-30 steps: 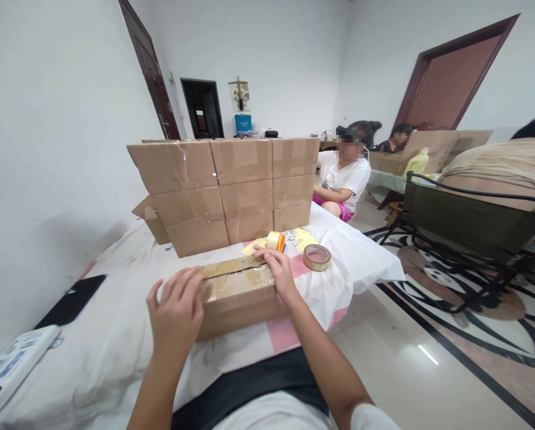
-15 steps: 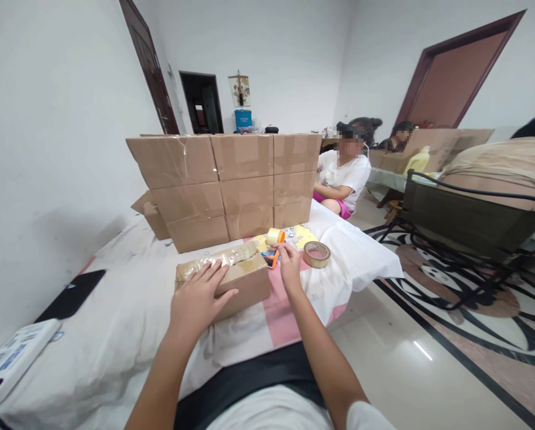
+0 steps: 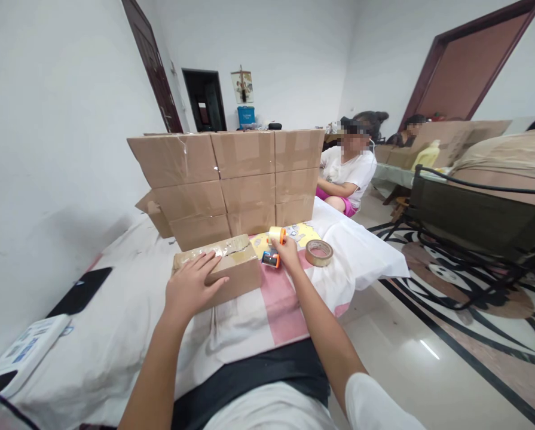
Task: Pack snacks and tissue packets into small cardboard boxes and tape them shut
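Observation:
A small cardboard box lies on the cloth-covered table, with shiny tape across its top. Flat on its near left top edge rests my left hand, fingers spread. To the right of the box, my right hand has its fingers closed around an orange tape dispenser carrying a roll of pale tape. The dispenser's blue and black end points toward me; the fingers hide part of its body. A loose roll of brown tape lies just right of that hand.
Stacked cardboard boxes form a wall behind the small box. A black flat item and a white printed box lie at the left. One person sits beyond the table; a dark folding chair stands at the right.
The tape dispenser has turned in my right hand, so its blue and black end shows more. My left hand stays on the small box, which has shifted slightly left in view.

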### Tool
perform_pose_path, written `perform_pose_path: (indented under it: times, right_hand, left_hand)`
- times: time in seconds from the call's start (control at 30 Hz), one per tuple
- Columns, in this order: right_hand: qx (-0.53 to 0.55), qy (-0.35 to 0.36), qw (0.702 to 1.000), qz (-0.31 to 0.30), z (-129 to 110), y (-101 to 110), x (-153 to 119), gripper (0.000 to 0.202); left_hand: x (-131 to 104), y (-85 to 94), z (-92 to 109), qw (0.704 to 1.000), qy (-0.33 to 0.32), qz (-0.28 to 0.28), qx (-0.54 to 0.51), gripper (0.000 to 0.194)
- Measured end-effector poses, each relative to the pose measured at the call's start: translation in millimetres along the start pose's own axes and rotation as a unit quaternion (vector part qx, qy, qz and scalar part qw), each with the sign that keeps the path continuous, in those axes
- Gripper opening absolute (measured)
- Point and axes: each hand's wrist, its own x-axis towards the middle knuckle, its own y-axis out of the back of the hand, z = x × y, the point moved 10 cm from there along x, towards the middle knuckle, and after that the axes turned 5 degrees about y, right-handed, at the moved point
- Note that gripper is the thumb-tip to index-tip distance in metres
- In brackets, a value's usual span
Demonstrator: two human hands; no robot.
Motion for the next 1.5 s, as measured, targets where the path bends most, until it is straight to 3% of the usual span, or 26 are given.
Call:
perform_pose_path:
  times: [0.1,0.17,0.23,0.3,0.4,0.53,0.6,0.7,0.8,0.87,0.93,1.03,1.13,1.33,1.4,1.5]
  right_hand:
    - [0.026,0.029,0.998,0.046,-29.9,24.1,-19.1,0.037]
    - [0.064,0.054,0.995,0.059,-56.1,39.1,-38.3,0.036]
    - [0.123,0.08,0.987,0.071,-83.6,53.8,-59.9,0.034]
    - [0.187,0.09,0.975,0.082,-107.5,66.3,-80.0,0.033]
    - [0.234,0.079,0.966,0.074,-133.4,75.2,-100.7,0.041]
    - [0.222,0.053,0.973,0.036,-139.7,76.3,-109.9,0.054]
    - [0.202,0.039,0.978,0.019,-130.2,74.9,-110.4,0.057]
    - [0.181,0.031,0.983,-0.004,-114.6,66.4,-111.6,0.059]
    - [0.166,0.023,0.986,-0.008,-105.6,53.3,-114.0,0.061]
    - [0.143,0.013,0.99,0.017,-102.1,49.0,-114.3,0.061]
    - [0.12,0.006,0.991,0.051,-100.2,48.8,-112.9,0.062]
    - [0.092,0.025,0.992,0.083,-101.7,52.3,-108.6,0.06]
    - [0.078,0.052,0.991,0.093,-101.0,56.4,-105.0,0.058]
    - [0.062,0.059,0.992,0.096,-81.3,56.1,-106.7,0.059]
    - [0.055,0.071,0.991,0.103,-78.4,57.5,-107.7,0.061]
    - [0.048,0.088,0.992,0.077,-77.3,54.8,-105.3,0.063]
  left_hand:
    - [4.0,22.3,18.7,0.998,-0.037,0.032,-0.031,0.051]
    - [10.0,40.8,41.6,0.992,-0.064,0.061,-0.084,0.049]
    - [20.5,49.8,67.6,0.982,-0.074,0.055,-0.162,0.048]
    - [35.0,45.0,93.7,0.963,-0.062,0.01,-0.262,0.054]
    - [52.9,23.1,134.7,0.905,-0.053,-0.085,-0.414,0.071]
    - [54.0,-5.3,175.7,0.811,-0.071,-0.208,-0.542,0.07]
    - [50.5,-12.6,177.7,0.793,-0.062,-0.214,-0.567,0.068]
    - [43.3,-23.4,175.6,0.792,-0.066,-0.209,-0.57,0.065]
    - [36.3,-35.8,174.7,0.757,-0.066,-0.205,-0.617,0.076]
    - [31.9,-47.0,166.6,0.733,-0.022,-0.188,-0.654,0.083]
    - [23.9,-60.4,151.0,0.726,0.056,-0.161,-0.666,0.075]
    - [4.9,-73.7,130.2,0.755,0.137,-0.136,-0.627,0.056]
    - [-10.1,-75.2,124.5,0.802,0.138,-0.123,-0.568,0.044]
    - [-19.3,-46.5,127.5,0.857,0.109,-0.022,-0.503,0.026]
    - [-21.1,-37.5,132.6,0.869,0.101,-0.029,-0.483,0.026]
    - [-26.7,-35.2,140.6,0.853,0.119,-0.091,-0.499,0.033]
